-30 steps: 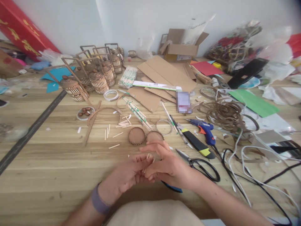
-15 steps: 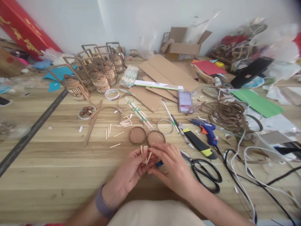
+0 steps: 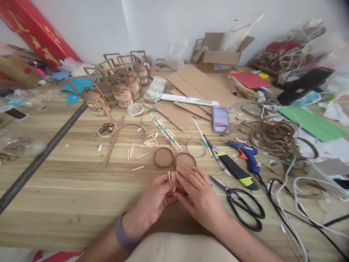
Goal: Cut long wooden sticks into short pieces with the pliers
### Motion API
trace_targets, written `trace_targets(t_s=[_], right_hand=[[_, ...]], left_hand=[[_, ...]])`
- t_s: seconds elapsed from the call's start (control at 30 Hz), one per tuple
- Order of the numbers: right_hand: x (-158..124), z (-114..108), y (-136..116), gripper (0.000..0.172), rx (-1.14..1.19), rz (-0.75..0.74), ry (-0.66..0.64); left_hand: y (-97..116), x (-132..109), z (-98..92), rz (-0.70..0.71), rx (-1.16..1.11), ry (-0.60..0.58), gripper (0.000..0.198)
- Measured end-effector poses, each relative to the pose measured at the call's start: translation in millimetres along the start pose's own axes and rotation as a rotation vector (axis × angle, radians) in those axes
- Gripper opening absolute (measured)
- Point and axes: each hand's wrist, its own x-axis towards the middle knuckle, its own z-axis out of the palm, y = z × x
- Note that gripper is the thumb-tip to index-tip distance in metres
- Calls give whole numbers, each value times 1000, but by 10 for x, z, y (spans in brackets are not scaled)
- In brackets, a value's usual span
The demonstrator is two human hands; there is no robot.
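A small bunch of short wooden sticks (image 3: 172, 179) is pinched upright between the thumb and fingers of my left hand (image 3: 151, 202). My right hand (image 3: 203, 198) meets it from the other side, its fingertips closed against the sticks and partly covering them. Just beyond the fingers lie two round brown discs with ridged rims, the left disc (image 3: 163, 158) and the right disc (image 3: 185, 161). More loose short sticks (image 3: 149, 141) are scattered to the left of the discs. Something blue shows in small part behind my right fingers.
Black-handled scissors (image 3: 244, 205), a utility knife (image 3: 237, 171) and a blue glue gun (image 3: 247, 154) lie to the right, near cables (image 3: 278, 203). Coiled brown strips (image 3: 268, 129) sit farther back. Lidded baskets with tall handles (image 3: 122, 95) stand at back left, cardboard sheets (image 3: 201, 85) at centre.
The view has swung slightly left, so the table things appear farther right. A stick that leaned out by my right fingers now stands closer to the bunch, and my right fingers cover more of it.
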Motion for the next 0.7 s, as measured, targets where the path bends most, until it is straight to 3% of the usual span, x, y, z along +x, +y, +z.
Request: trace_targets(t_s=[0.17, 0.37, 0.57, 0.7], right_hand=[[-2, -15, 9, 40, -8, -24, -97], [-21, -49, 55, 39, -42, -68, -133], [-56, -68, 115, 30, -37, -96, -108], [14, -110, 240, 25, -25, -15, -100]], left_hand=[[48, -11, -87, 121, 297, 39, 43], [232, -47, -269, 411, 980, 347, 29], [268, -55, -398, 748, 1260, 538, 32], [289, -104, -387, 765, 1338, 534, 25]])
